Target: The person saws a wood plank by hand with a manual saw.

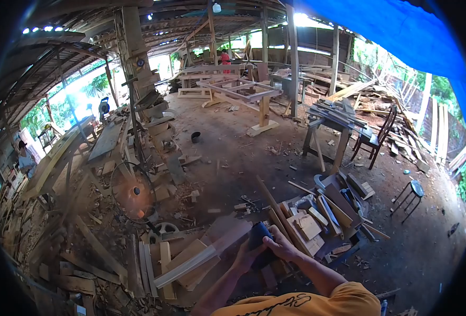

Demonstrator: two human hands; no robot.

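Note:
Both my hands close on a dark, blue-black block-shaped object [259,236] in front of my chest; its exact kind I cannot tell. My left hand [245,258] grips its lower left side. From the right, my right hand [281,245] wraps it, with the thumb laid across its face. A pale planed board [191,265] slants up from the lower left, its blurred far end overlapping the area by my left hand. Just right of my hands lies a pile of wood offcuts [306,226].
A round fan [133,190] stands at the left among scrap wood. Farther off are a wooden frame on a trestle [238,88], a workbench [334,117], a chair [380,134] and a stool [413,190]. Two people, one in red [225,59], one at far left [26,158], are in the background.

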